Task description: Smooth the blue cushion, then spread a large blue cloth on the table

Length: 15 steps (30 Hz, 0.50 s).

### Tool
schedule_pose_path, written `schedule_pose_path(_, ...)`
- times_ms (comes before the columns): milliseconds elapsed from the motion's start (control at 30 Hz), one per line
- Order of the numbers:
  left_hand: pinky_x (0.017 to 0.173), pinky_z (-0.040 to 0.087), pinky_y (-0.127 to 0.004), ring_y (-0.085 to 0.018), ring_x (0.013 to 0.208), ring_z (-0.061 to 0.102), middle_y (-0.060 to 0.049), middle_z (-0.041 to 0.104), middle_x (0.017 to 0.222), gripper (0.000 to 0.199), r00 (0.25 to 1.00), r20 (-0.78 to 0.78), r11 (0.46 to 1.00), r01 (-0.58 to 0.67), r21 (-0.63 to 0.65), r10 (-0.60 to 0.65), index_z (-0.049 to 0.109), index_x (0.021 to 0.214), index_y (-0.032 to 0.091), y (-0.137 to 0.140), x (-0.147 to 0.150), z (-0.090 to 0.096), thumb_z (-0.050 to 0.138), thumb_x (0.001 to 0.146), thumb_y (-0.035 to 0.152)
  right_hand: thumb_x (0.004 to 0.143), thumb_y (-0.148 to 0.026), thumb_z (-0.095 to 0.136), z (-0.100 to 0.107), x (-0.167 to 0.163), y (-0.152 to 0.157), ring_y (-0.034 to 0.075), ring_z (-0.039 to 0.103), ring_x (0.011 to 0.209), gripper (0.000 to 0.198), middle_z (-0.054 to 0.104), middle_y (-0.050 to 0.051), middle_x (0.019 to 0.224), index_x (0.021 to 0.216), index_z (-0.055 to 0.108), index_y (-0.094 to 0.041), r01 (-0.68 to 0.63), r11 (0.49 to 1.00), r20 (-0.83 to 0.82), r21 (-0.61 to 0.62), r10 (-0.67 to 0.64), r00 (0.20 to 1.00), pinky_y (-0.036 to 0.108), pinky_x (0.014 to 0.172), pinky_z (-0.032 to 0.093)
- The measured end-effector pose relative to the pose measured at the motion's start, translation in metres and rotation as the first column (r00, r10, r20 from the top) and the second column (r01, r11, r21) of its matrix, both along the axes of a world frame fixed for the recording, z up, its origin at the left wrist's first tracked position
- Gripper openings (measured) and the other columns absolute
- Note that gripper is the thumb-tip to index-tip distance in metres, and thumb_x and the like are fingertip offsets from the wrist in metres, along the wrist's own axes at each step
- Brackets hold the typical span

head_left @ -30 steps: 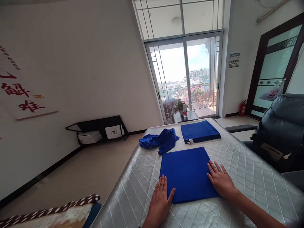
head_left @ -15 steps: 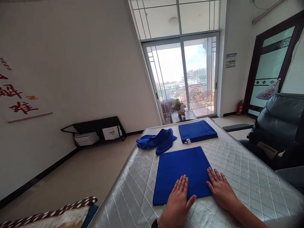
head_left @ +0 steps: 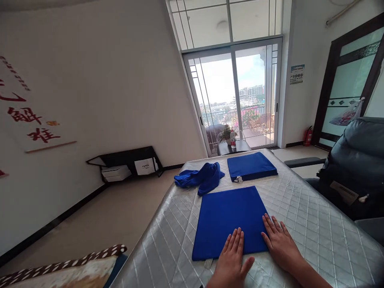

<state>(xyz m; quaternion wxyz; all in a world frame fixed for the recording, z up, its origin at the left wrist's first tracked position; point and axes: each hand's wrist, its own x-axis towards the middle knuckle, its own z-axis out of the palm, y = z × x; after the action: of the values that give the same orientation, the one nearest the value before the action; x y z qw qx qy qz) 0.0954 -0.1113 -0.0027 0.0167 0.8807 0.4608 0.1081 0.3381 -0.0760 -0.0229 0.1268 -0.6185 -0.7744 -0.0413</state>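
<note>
A flat blue folded cloth (head_left: 228, 220) lies squared on the silver quilted mattress (head_left: 168, 240) in front of me. My left hand (head_left: 232, 256) rests flat on its near edge, fingers stretched out and thumb apart. On the cloth's right edge lies my right hand (head_left: 280, 240), palm down with its fingers spread a little. A small white tag (head_left: 208, 263) pokes out from under the near edge. Beyond the cloth are a neat stack of folded blue cloths (head_left: 252, 166) with white tags and, to its left, a crumpled blue cloth (head_left: 201, 179).
A black armchair (head_left: 360, 160) with a bag on it stands at the right. Past the mattress's far end is a small dark table (head_left: 234, 147) with a bottle (head_left: 233, 139) and a plant. A black shelf (head_left: 129, 160) with white boxes stands along the left wall.
My left hand has slid slightly right and toward me along the near edge of the cloth. The right hand stays at the right edge. The view has turned a little left.
</note>
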Motion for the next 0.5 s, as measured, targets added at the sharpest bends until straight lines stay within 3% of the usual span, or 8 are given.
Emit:
schedule_pose_path(100,0.117,0.029,-0.047,-0.026,0.147,0.017,-0.008,0.014,0.159,0.07,0.984,-0.039,0.982,-0.178,-0.059,0.176,0.008,0.154,0.017,-0.001,-0.041,-0.008,0.025,0.099,0.057,0.098,-0.046,0.018,0.002,-0.001,-0.001,0.026,0.017,0.146,0.06,0.025,0.004,0.158,0.15,0.035,-0.019,0.005,1.0,-0.008,0.003,-0.005,1.0,0.051,0.118,0.021)
schedule_pose_path(267,0.118,0.024,-0.05,-0.028,0.147,0.015,-0.01,0.012,0.159,0.074,0.899,-0.055,0.892,-0.437,-0.116,0.433,0.014,0.153,0.012,-0.005,-0.094,-0.02,0.023,0.098,0.06,0.098,-0.047,0.018,0.002,-0.003,-0.001,0.026,0.016,0.147,0.061,0.023,0.003,0.159,0.15,0.033,-0.019,0.01,1.0,-0.003,-0.008,-0.011,1.0,0.05,0.118,0.018)
schedule_pose_path(367,0.119,0.024,-0.051,-0.028,0.147,0.017,-0.01,0.014,0.159,0.072,0.868,-0.009,0.866,-0.496,-0.06,0.496,0.014,0.154,0.011,-0.008,-0.106,-0.028,0.023,0.099,0.057,0.098,-0.048,0.018,0.002,-0.003,0.001,0.025,0.016,0.147,0.062,0.022,0.002,0.159,0.151,0.029,-0.018,0.018,0.999,0.012,-0.038,-0.018,1.0,0.049,0.119,0.018)
schedule_pose_path(500,0.118,0.028,-0.048,-0.026,0.146,0.021,-0.01,0.015,0.16,0.065,0.873,0.069,0.874,-0.486,0.029,0.483,0.007,0.154,0.013,-0.011,-0.108,-0.035,0.02,0.101,0.048,0.098,-0.049,0.016,0.002,-0.002,0.002,0.024,0.015,0.147,0.063,0.02,0.001,0.159,0.152,0.025,-0.018,0.026,0.998,0.024,-0.059,-0.024,0.999,0.049,0.119,0.018)
